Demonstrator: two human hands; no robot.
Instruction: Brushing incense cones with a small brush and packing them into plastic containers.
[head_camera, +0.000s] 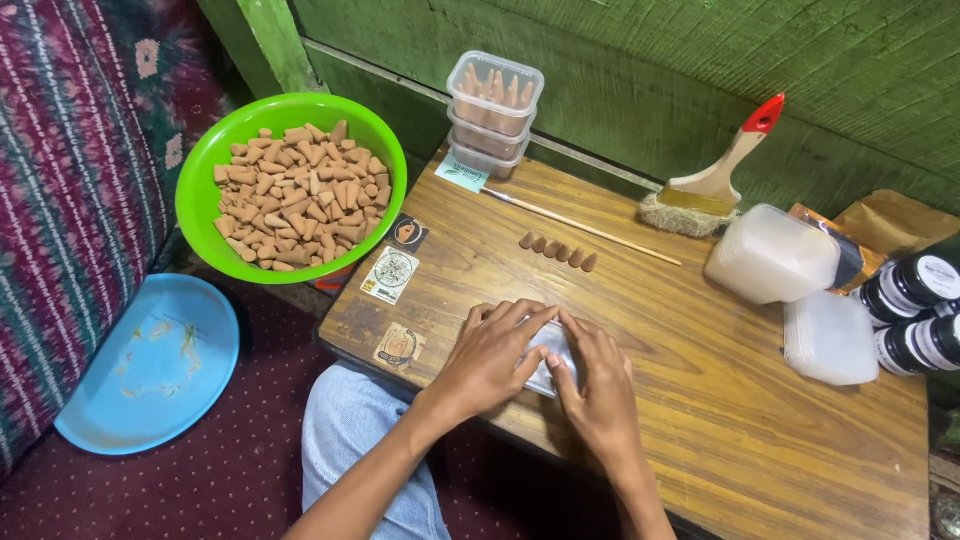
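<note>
Both hands — left hand (490, 352) and right hand (597, 378) — press down on a small clear plastic box (551, 352) on the wooden table (720, 400), fingers closed over it.

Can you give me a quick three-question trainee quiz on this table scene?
1. True or false: both hands press on the small clear container.
2. How many loose cones lie in the row by the thin stick?
3. What holds the big heap of cones: A) green bowl, B) blue plate, C) stacked boxes?

Key: 1 true; 2 six; 3 A. The left hand and right hand meet on it.
</note>
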